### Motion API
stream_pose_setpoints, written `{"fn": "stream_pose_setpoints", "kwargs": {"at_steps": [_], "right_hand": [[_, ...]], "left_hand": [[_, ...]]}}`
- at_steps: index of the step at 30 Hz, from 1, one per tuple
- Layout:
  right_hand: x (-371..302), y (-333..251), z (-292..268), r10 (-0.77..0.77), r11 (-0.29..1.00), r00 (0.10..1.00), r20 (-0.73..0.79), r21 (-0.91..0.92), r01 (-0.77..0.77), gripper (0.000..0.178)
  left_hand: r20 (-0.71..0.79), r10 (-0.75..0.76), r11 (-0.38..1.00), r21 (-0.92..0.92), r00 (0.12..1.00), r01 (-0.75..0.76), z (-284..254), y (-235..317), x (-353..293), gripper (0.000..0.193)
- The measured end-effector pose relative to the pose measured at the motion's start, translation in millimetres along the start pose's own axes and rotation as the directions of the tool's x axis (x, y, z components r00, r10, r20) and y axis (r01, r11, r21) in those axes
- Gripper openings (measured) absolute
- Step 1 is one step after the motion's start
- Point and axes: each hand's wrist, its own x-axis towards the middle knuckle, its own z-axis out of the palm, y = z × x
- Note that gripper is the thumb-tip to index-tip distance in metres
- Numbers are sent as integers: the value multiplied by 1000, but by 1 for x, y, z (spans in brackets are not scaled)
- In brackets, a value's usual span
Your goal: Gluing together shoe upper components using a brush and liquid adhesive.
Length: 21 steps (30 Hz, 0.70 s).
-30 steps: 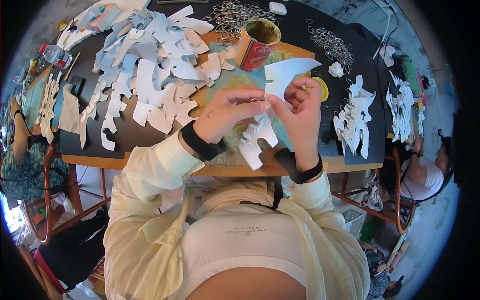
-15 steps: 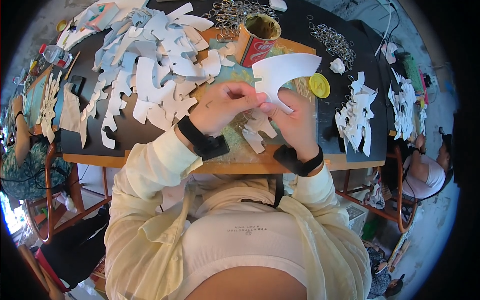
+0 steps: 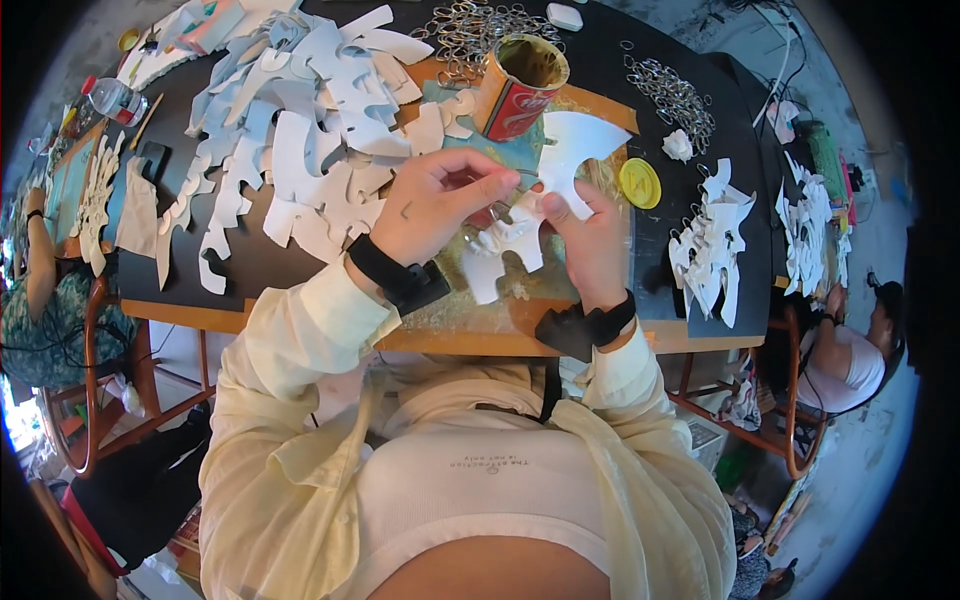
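In my right hand [image 3: 592, 235] is a white curved cut-out piece [image 3: 580, 140], pinched between thumb and fingers with its broad blade-like end up. My left hand [image 3: 435, 195] is closed at the fingertips beside the piece's notched edge, on what looks like a thin metal ring [image 3: 527, 177], mostly hidden. Below both hands hangs a strip of smaller white cut-outs [image 3: 512, 240]; some small metal links show at its upper left. Just beyond stands an open red can [image 3: 515, 105] with brownish residue inside. A round yellow lid [image 3: 640, 183] lies to the right.
A large heap of white and pale-blue cut-outs [image 3: 330, 130] covers the table's left. Piles of metal rings [image 3: 480, 40] lie behind the can and at the back right. Joined white pieces [image 3: 712, 240] rest at right. Other people sit at both sides; a plastic bottle [image 3: 117, 101] lies far left.
The white piece has come lower and turned more upright in my right hand. My left fingertips have moved slightly away from its edge. The hanging strip now shows more fully.
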Motion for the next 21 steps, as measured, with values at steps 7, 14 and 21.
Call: {"fn": "stream_pose_setpoints", "kwargs": {"at_steps": [7,14,21], "right_hand": [[2,-4,-2,129,986,990,51,-109,-123,23],[0,-6,1,152,988,979,136,17,-156,21],[-4,-19,2,191,971,968,161,-175,-162,20]], "left_hand": [[-20,15,999,41,1000,-14,-1,0,3,15],[7,14,996,93,1000,-15,0,1,1,14],[64,15,995,95,998,-21,-5,-1,4,20]]}}
